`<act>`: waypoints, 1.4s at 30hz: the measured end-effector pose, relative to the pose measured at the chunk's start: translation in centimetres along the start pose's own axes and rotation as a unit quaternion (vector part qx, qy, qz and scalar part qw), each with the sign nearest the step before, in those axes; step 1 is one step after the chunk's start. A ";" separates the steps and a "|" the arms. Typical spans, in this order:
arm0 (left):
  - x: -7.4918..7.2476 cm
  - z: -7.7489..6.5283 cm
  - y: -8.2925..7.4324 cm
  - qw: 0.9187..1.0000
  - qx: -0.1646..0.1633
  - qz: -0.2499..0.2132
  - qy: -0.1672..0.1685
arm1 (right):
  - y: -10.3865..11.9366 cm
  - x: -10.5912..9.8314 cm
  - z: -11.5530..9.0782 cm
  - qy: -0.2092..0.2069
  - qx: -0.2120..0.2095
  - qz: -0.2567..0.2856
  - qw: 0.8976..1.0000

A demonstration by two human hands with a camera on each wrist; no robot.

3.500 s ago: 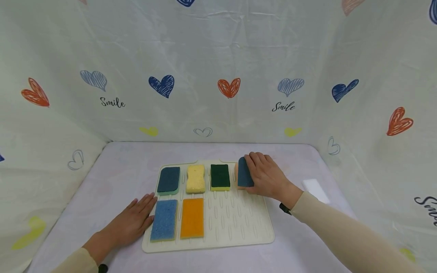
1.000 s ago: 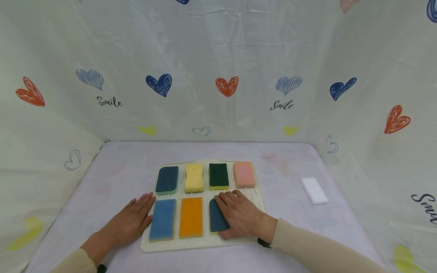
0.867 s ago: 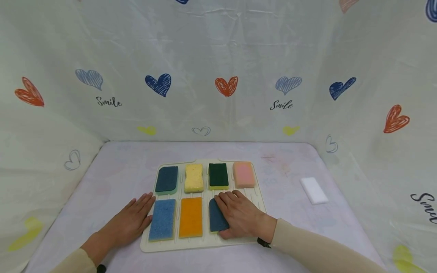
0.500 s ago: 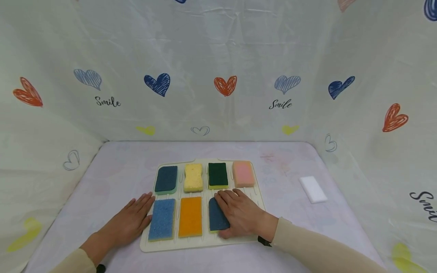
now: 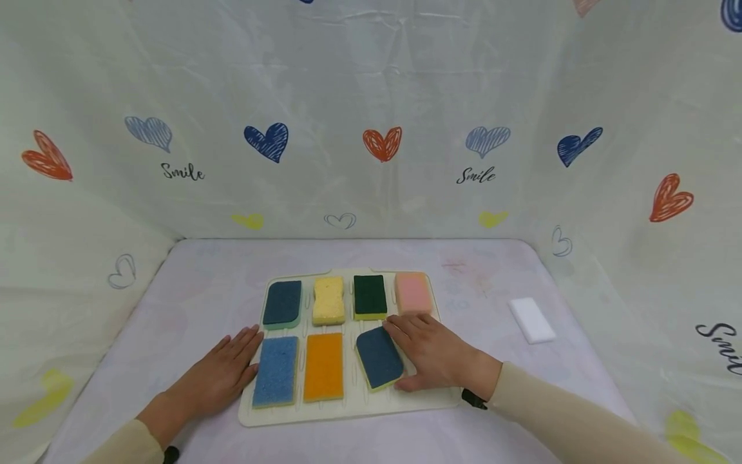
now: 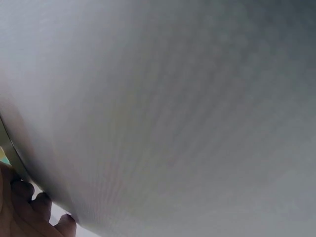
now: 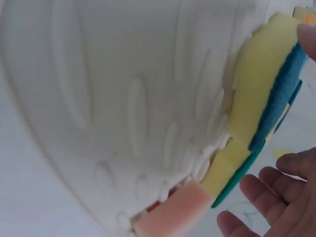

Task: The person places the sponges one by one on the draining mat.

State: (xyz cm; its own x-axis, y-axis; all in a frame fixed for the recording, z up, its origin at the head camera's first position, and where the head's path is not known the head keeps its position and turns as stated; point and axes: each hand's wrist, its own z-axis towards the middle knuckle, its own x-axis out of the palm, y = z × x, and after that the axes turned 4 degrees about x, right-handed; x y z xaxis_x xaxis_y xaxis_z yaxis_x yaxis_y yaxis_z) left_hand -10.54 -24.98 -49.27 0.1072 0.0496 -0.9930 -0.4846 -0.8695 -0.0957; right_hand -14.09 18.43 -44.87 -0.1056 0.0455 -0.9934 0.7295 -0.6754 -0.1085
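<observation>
A yellow sponge with a dark blue scouring top (image 5: pixel 379 358) lies askew in the front row of the cream ribbed mat (image 5: pixel 406 403). Beside its right edge is my right hand (image 5: pixel 443 354), fingers extended. In the right wrist view the fingers (image 7: pixel 266 197) are spread apart from the sponge (image 7: pixel 256 79), while the thumb (image 7: pixel 308 39) is at its near end; whether it touches, I cannot tell. My left hand (image 5: pixel 214 374) lies flat at the mat's left edge, fingertips by the blue sponge (image 5: pixel 275 371). An orange sponge (image 5: pixel 324 366) sits between the two blue ones.
Along the mat's back row are a dark teal sponge (image 5: pixel 283 303), a pale yellow one (image 5: pixel 328 301), a dark green one (image 5: pixel 370 295) and a pink one (image 5: pixel 414 293). On the table to the right lies a white sponge block (image 5: pixel 531 320).
My right hand first carried the dark blue-topped sponge from over the pink one to the front row. Since then it has loosened and shifted right, and the sponge has turned askew. Left hand stays put.
</observation>
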 end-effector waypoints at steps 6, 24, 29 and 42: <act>-0.1 0.2 0.0 1.000 0.002 0.001 -0.007 | 0.6 1.3 1.1 0.000 -0.018 0.015 1.000; -0.3 0.1 -0.3 1.000 -0.011 0.001 0.010 | 2.9 1.8 2.3 0.005 0.028 0.004 1.000; -0.4 0.0 -0.3 1.000 -0.012 0.000 0.010 | 3.1 1.8 2.3 0.005 0.036 0.004 0.999; -0.3 0.0 -0.2 1.000 -0.013 0.000 0.008 | 1.0 0.0 1.2 -0.033 0.067 0.016 0.997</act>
State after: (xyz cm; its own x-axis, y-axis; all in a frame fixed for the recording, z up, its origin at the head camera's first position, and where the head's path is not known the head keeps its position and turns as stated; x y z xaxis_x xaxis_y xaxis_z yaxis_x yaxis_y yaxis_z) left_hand -10.44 -24.78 -48.97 0.1219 0.0425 -0.9916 -0.4613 -0.8822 -0.0945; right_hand -14.12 16.87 -44.90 -0.1314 -0.0234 -0.9911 0.6370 -0.7680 -0.0663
